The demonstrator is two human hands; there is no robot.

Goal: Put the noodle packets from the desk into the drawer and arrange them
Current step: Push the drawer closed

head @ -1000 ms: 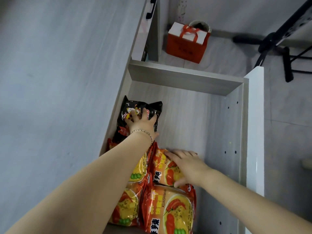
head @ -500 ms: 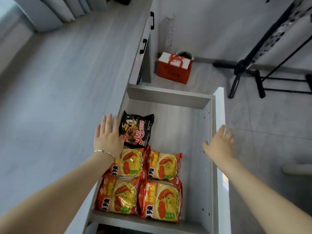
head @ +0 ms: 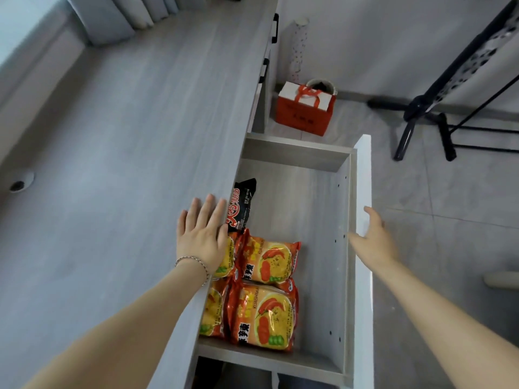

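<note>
The grey drawer (head: 341,248) stands pulled out from under the desk (head: 126,164). Several orange-red noodle packets (head: 265,315) lie in two rows at its near end, and a black noodle packet (head: 243,204) lies beyond them, half hidden under the desk edge. My left hand (head: 202,234) rests flat and open on the desk edge, above the packets. My right hand (head: 375,237) is open against the drawer's white front panel (head: 363,175), thumb inside the drawer, fingers on the outside. Neither hand holds anything.
A red gift bag (head: 304,109) and a white patterned roll (head: 297,49) stand on the floor beyond the drawer. A black stand (head: 421,108) is at the right. Black drawer handles (head: 273,29) show further along the desk. Curtains (head: 112,18) hang at the top left.
Both hands have come up out of the drawer and off the packets. My left hand went to the desk edge, my right hand to the front panel. The drawer sits further under the desk.
</note>
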